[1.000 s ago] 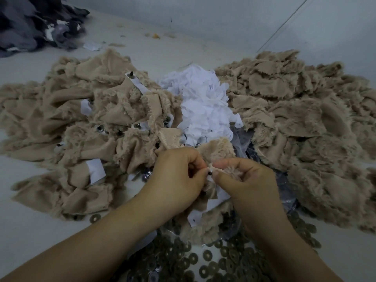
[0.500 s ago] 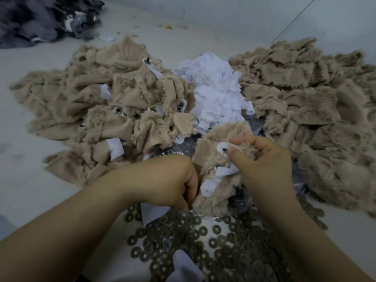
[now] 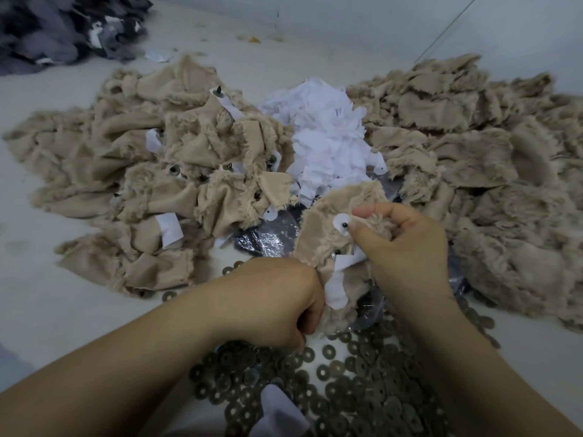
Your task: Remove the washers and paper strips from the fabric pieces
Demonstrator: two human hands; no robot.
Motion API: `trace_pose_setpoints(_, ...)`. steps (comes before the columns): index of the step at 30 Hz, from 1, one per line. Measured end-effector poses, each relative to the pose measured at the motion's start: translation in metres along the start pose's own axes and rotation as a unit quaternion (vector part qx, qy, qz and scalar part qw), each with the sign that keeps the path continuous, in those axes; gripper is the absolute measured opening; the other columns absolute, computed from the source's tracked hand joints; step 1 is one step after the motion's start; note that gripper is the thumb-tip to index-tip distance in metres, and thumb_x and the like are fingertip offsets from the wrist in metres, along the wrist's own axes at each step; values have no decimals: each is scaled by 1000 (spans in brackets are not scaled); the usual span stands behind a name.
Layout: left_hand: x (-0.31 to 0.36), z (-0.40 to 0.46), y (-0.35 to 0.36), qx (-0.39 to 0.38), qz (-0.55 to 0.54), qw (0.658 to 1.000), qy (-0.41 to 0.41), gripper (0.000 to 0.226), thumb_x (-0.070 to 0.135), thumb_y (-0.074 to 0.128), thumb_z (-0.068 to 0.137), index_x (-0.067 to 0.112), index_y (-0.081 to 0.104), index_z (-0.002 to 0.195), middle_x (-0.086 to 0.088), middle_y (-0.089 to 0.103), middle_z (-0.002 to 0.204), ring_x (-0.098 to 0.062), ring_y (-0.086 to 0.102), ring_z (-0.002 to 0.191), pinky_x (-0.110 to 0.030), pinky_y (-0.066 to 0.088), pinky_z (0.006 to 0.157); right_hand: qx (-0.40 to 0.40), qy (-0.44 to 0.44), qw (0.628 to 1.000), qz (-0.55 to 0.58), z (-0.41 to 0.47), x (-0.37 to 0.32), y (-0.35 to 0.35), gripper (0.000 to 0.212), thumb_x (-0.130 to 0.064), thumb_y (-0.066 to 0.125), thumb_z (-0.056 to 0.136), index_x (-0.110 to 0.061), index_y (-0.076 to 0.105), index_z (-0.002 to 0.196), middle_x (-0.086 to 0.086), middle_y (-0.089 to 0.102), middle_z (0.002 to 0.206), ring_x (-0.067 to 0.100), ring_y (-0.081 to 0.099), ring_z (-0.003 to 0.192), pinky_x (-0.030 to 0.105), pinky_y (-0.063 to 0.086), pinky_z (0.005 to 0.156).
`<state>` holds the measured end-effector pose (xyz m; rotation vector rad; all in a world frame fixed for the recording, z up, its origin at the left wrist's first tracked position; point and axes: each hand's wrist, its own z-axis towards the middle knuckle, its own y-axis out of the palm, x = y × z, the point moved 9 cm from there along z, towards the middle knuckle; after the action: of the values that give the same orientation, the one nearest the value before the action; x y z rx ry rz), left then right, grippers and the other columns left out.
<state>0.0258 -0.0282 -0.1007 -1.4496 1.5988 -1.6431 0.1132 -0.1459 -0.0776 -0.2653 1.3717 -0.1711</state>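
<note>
Fabric piece (image 3: 318, 216) pinned between my hands.
My right hand (image 3: 407, 247) pinches it at twelve o'clock, exposing the paper strip (image 3: 342, 223); my left hand (image 3: 280, 301) grips its six o'clock edge, tensioning it.

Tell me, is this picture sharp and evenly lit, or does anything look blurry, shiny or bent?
Head view: dim, flat light and soft shadows; crinkled clear plastic sheet shows glare; beige furry fabric piles smear and curve toward the edges; grey metal washers near the bottom look soft.

One head-worn view, looking forward and down.
It is sitting close above the tabletop (image 3: 56, 310), the forearms entering from 6 o'clock, the wall lying toward 12.
</note>
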Motion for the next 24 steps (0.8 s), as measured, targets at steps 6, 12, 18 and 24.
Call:
trace_pose_setpoints(6,7,1,-3,16,-44,999,12,6,23,74,75,24,72,80,16,60,69,0,51,62,-17,41,55,4,-21,1000,-22,1,-4,-1,11,-20,79,83,-28,74,80,13,61,52,6,32,36,21,33,35)
trace_pose_setpoints(12,26,6,8,-6,-60,997,54,22,33,78,78,32,76,100,17,71,91,2,57,79,-17,45,65,2,-2,1000,-11,2,2,-1,9,-17,79,83,-25,75,80,16,65,57,13,42,39,26,46,38)
trace_pose_setpoints(18,29,3,6,-19,-62,996,54,20,36,76,80,30,74,99,21,59,73,5,52,70,-17,43,63,7,-7,1000,-15,5,3,-4,9,-15,80,82,-24,75,82,7,68,55,8,41,37,17,36,37)
trace_pose_setpoints(24,37,0,11,-24,-24,997,64,19,36,76,76,28,72,93,21,45,62,-1,42,70,-22,39,58,5,1,1000,-22,6,5,-2,8,-17,79,83,-24,74,82,15,67,58,14,43,41,22,38,36)
